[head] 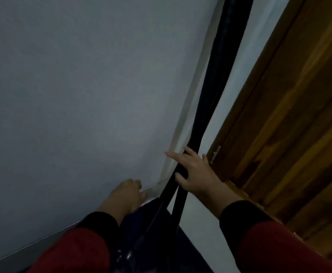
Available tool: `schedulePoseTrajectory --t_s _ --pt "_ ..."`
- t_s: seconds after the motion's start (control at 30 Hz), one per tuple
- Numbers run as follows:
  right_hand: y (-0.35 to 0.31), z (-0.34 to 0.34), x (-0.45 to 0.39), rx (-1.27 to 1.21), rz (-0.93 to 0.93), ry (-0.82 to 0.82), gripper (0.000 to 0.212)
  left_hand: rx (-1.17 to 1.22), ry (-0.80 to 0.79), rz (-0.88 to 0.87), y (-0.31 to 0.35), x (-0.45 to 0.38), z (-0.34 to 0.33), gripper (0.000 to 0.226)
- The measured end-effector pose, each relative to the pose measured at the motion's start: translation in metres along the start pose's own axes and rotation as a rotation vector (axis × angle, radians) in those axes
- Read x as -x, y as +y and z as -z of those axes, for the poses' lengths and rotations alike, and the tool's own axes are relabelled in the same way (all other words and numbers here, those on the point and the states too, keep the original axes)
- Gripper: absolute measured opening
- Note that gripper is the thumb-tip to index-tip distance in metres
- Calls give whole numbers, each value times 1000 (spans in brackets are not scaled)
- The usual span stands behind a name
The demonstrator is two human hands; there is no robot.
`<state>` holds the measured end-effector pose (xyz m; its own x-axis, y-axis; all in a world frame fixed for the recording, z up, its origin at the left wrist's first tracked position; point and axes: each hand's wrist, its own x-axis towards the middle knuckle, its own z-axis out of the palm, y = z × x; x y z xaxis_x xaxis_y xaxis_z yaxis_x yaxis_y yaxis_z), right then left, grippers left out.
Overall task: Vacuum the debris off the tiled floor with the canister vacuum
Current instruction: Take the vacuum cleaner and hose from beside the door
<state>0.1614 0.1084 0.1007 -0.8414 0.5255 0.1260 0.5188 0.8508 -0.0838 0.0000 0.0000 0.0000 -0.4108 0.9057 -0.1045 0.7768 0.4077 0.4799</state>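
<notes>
Both forearms reach toward twelve o'clock in red sleeves with black cuffs, the left hand loosely curled, the right hand spread, fingers splayed.

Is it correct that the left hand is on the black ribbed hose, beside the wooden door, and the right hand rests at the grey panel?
Not quite: the hands are swapped. The head view shows the right hand on the black ribbed hose, beside the wooden door, while the left hand rests at the grey panel.
</notes>
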Motion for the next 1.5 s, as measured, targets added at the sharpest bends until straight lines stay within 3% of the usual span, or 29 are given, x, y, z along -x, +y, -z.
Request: schedulePoseTrajectory --t_s 0.23,0.47,0.63,0.73,0.9,1.17,1.5 --pt "12 -22 -25 69 -27 -66 79 362 -165 -70 3 -30 -35 59" --pt "27 -28 -29 178 -83 -112 74 669 -319 -57 35 -50 -66 78" --pt "42 -33 -30 165 -151 -150 61 977 -248 35 33 -50 -71 48" --pt "44 -36 -32 144 -181 -156 59 1204 -213 60 23 -47 -71 46" --pt "41 -37 -34 81 -199 -161 70 1314 -241 -51 22 -37 -73 23" --pt "32 -44 -26 -94 -231 23 52 1285 -162 -77 29 -21 -71 33" --pt "31 -45 -28 -405 -171 161 53 1296 -3 -90 33 0 -57 35"
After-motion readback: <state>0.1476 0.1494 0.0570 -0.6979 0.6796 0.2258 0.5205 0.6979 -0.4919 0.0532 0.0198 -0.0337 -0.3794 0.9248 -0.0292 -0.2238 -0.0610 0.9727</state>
